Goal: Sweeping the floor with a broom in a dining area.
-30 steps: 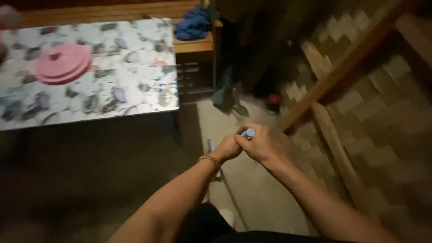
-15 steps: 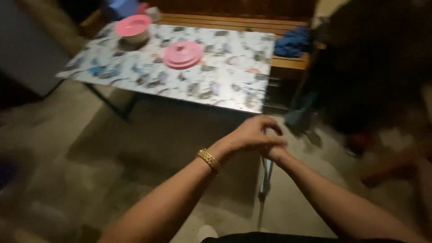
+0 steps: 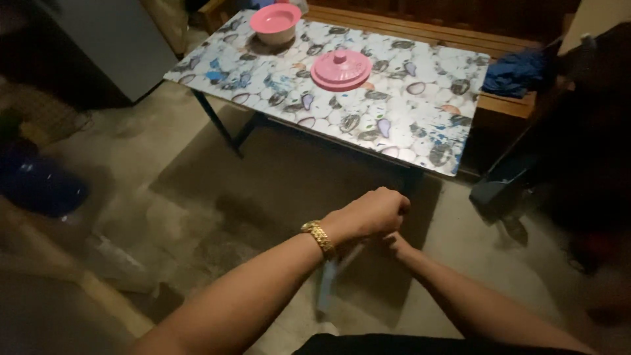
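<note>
My left hand (image 3: 369,214), with a gold bracelet on its wrist, is closed in a fist over the top of a light blue handle (image 3: 327,286). The handle slants down toward the floor between my forearms. My right hand (image 3: 395,242) sits just under the left fist, mostly hidden by it, and appears wrapped around the same handle. The handle's lower end is blurred and I cannot tell what is fixed to it.
A table (image 3: 420,118) with a pebble-patterned top stands ahead, carrying a pink lid (image 3: 340,69) and a pink bowl (image 3: 275,21). A blue cloth (image 3: 519,71) lies on a wooden bench behind it. There is a grey cabinet (image 3: 112,46) at the left, a blurred blue object (image 3: 39,187) and a dark dustpan (image 3: 499,187).
The view has swung left, from the wooden frame to the table and floor. My left hand has moved on top of the right, covering the handle's tip.
</note>
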